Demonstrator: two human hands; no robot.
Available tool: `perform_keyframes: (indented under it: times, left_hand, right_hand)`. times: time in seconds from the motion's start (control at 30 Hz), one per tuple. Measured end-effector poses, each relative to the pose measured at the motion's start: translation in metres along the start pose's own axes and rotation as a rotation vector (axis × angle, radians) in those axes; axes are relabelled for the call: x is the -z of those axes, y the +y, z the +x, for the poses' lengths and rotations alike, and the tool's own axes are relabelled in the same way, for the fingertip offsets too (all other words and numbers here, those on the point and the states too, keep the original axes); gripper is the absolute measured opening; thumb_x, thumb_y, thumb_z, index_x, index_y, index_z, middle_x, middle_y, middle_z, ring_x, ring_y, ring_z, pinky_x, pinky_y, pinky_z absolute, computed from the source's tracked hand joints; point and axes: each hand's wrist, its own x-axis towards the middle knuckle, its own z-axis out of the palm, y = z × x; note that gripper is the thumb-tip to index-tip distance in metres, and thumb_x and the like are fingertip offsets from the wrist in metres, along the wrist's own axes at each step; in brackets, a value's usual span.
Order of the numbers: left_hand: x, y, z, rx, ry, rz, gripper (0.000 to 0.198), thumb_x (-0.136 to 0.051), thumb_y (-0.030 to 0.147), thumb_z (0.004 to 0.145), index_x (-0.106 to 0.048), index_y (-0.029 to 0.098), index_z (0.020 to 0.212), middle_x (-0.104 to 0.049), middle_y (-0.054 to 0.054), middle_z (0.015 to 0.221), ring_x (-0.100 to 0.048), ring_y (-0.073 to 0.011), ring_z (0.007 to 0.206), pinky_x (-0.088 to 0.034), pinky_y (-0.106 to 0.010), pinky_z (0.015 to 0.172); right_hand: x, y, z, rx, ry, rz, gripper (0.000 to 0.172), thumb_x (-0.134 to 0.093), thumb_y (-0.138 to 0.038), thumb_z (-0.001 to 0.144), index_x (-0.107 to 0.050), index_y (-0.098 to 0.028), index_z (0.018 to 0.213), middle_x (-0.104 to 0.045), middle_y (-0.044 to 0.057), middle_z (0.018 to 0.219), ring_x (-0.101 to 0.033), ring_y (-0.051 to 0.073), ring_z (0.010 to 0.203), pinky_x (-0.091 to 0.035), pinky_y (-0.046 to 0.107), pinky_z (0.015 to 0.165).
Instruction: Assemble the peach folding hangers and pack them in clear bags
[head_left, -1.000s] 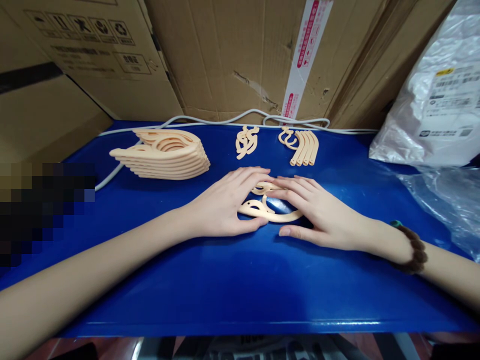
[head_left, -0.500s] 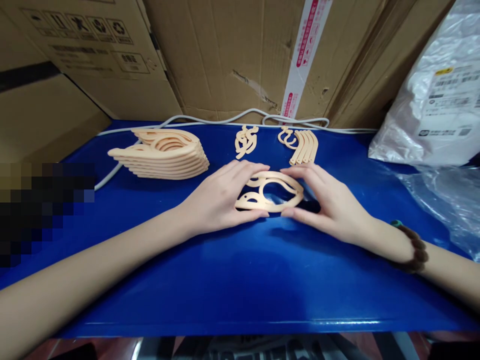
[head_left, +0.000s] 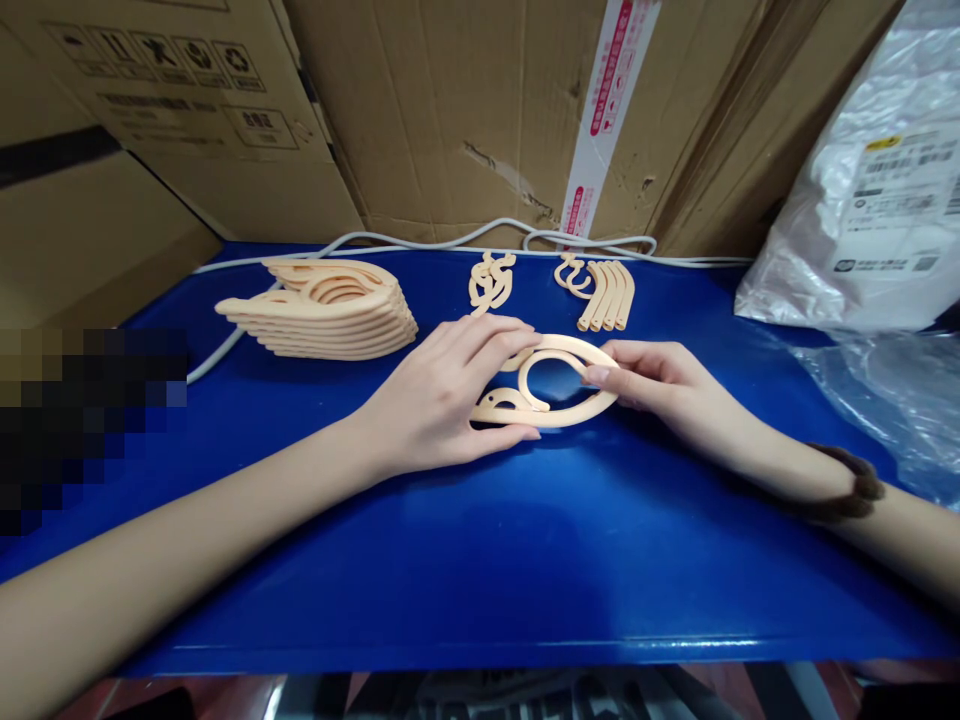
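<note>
Two bare hands share one cream looped piece (head_left: 564, 418) over a blue table (head_left: 480, 570), to the right of a stack of similar pieces (head_left: 330, 325). The left hand (head_left: 435, 395) spans its left end, thumb at the near rim, fingers curved over the far side; the right hand (head_left: 664, 378) pinches the right tip, thumb on top. Whether it rests on the tabletop cannot be told. A steady left grip and light right pinch should spare the thin curves from bending.

Hanger (head_left: 570, 418) looks like smooth plastic; table (head_left: 480, 560) is glossy. Box (head_left: 450, 110) is matt cardboard (surface scuffed in places). Bag (head_left: 810, 240) is crinkled, shiny plastic.
</note>
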Motion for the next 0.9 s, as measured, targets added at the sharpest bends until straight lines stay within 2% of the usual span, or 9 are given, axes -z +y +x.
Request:
perform_keyframes:
  times: [0.37, 0.9]
  left_hand:
    - [-0.0014, 0.0005, -0.0002, -0.012, -0.004, 0.001, 0.063, -0.071, 0.043, 0.087, -0.046, 0.012, 0.136, -0.059, -0.018, 0.136, -0.057, -0.0299, 0.125, -0.047, -0.045, 0.104]
    - [0.0024, 0.0023, -0.0007, -0.052, 0.028, 0.024, 0.059, -0.069, 0.038, 0.088, -0.046, 0.012, 0.136, -0.060, -0.020, 0.138, -0.058, -0.0301, 0.128, -0.049, -0.045, 0.106]
  right_hand:
    - [0.0002, 0.0029, 0.0008, 0.074, -0.016, -0.073, 0.040, -0.063, -0.054, 0.089, -0.058, -0.016, 0.079, -0.045, -0.003, 0.071, -0.036, 0.009, 0.063, -0.027, 0.025, 0.054]
    - [-0.0005, 0.0006, -0.0013, 0.122, -0.009, -0.062, 0.038, -0.063, -0.052, 0.091, -0.055, -0.018, 0.077, -0.041, -0.005, 0.063, -0.032, 0.008, 0.055, -0.022, 0.024, 0.047]
